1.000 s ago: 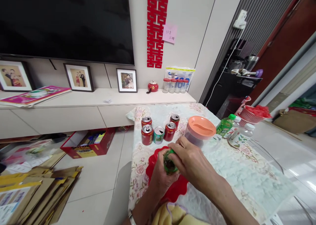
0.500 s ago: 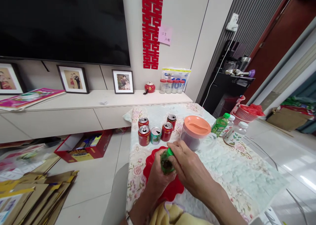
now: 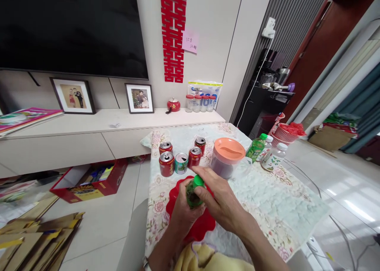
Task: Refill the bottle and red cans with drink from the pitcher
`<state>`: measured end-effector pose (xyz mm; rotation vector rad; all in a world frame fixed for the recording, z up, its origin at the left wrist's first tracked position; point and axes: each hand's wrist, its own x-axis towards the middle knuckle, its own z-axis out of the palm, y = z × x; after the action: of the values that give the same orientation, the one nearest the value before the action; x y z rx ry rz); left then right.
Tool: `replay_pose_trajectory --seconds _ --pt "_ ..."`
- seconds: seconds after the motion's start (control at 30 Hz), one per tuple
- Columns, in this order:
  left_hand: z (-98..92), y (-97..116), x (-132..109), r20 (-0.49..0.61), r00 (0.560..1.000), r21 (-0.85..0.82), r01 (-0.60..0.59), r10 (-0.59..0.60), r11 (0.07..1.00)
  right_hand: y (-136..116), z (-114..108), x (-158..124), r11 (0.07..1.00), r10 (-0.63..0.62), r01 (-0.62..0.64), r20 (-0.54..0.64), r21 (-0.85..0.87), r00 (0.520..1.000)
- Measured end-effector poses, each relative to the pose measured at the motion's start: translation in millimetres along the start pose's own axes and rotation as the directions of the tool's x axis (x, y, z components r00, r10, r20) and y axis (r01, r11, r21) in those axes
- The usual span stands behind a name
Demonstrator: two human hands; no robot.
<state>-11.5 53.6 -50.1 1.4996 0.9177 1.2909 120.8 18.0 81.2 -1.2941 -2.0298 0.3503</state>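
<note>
My left hand (image 3: pixel 183 212) is wrapped round a small green plastic bottle (image 3: pixel 192 196), held upright over a red scalloped tray (image 3: pixel 204 228). Dark contents show through its side. On top is a green cap (image 3: pixel 198 180), with the thumb and fingers of my right hand (image 3: pixel 218 195) closed about its right and far sides. Just beyond the tray stand several drink cans, among them a teal can (image 3: pixel 181 163) and a red can (image 3: pixel 166 164). A clear tub with an orange lid (image 3: pixel 229 149) is behind my right hand.
Another green bottle (image 3: pixel 256 148) and clear bottles with white caps (image 3: pixel 276 157) stand at the table's right side. A yellow cloth (image 3: pixel 208 259) lies at the near edge. Flattened cardboard (image 3: pixel 41 239) and a red box (image 3: pixel 89 182) are on the floor to the left.
The view has turned slightly to the right, so things appear further left. My right fingers have loosened and straightened a little, showing more of the cap; the bottle stays in my left hand.
</note>
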Motion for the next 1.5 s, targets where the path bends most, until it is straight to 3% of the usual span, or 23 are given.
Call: replay_pose_trajectory --seconds 0.2,0.43,0.7,0.97,1.17,1.33,1.5 --pt "0.6 2.0 1.2 -0.027 0.999 0.003 0.019 -0.019 1.0 9.2 6.8 -1.2 0.994 -0.067 0.07 -0.041 0.08 0.997" --pt "2.2 3.2 -0.3 -0.045 0.999 0.033 -0.005 0.007 0.999 18.1 15.1 -0.3 0.997 0.044 -0.033 -0.179 0.063 0.983" --pt "3.5 -5.0 -1.4 -0.01 0.999 0.01 -0.043 0.043 0.999 25.3 14.9 -13.3 0.965 0.013 0.022 -0.131 0.26 0.991" --pt "5.2 -3.4 -3.2 -0.015 0.998 -0.038 -0.063 0.062 0.997 26.6 21.6 -8.8 0.967 0.089 -0.035 -0.206 0.253 0.974" --pt "4.7 0.5 -4.0 -0.01 1.0 -0.012 0.001 -0.001 1.0 25.6 14.7 -15.6 0.932 0.111 -0.069 -0.099 0.355 0.989" --pt "3.2 0.2 -3.1 -0.018 1.0 0.014 -0.014 0.015 1.0 28.8 18.2 -13.6 0.957 0.063 -0.016 -0.155 0.289 0.986" --pt "4.3 -2.0 -2.9 -0.018 0.999 0.001 -0.037 0.037 0.999 28.2 21.3 -9.9 0.966 0.109 -0.053 -0.214 0.254 0.971"
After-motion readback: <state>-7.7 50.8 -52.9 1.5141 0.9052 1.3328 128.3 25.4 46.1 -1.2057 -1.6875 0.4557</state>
